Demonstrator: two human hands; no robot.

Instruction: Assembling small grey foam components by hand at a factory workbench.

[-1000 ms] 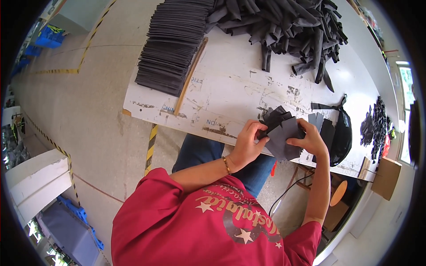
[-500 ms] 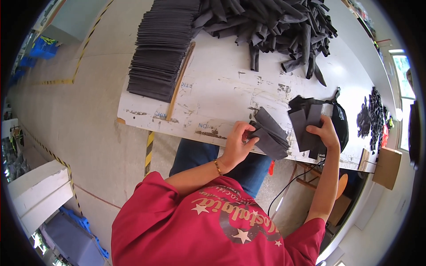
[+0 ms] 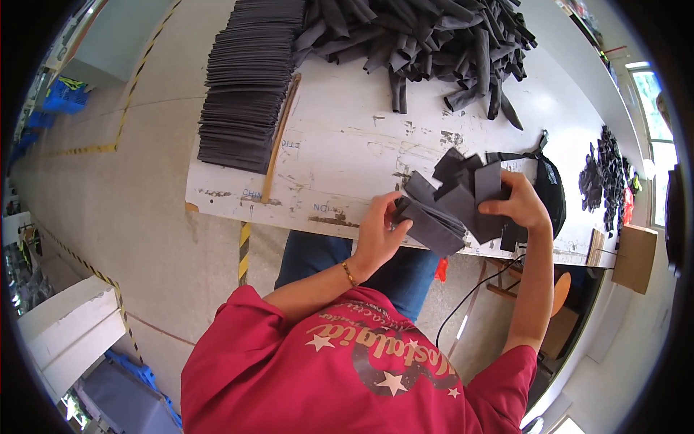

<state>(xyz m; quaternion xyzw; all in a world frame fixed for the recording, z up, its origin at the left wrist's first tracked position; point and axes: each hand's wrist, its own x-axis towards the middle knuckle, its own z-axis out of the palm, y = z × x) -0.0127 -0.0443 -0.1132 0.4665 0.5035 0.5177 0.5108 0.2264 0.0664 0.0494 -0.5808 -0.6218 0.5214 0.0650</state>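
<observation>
While the left hand (image 3: 377, 235) is gripping a folded bundle of grey fabric pieces (image 3: 432, 220) over the near edge of the surface (image 3: 347, 155), the right hand (image 3: 522, 204) is pinching loose pieces (image 3: 486, 186) just beside it; sorting seems underway, and squaring them together likely calls for both hands closing.

Right hand (image 3: 522, 206) brought back in from three o'clock to the left hand (image 3: 377, 235), its dark fabric pieces (image 3: 473, 192) rejoined with the left's folded stack (image 3: 432, 220), now touching and fanned out
</observation>
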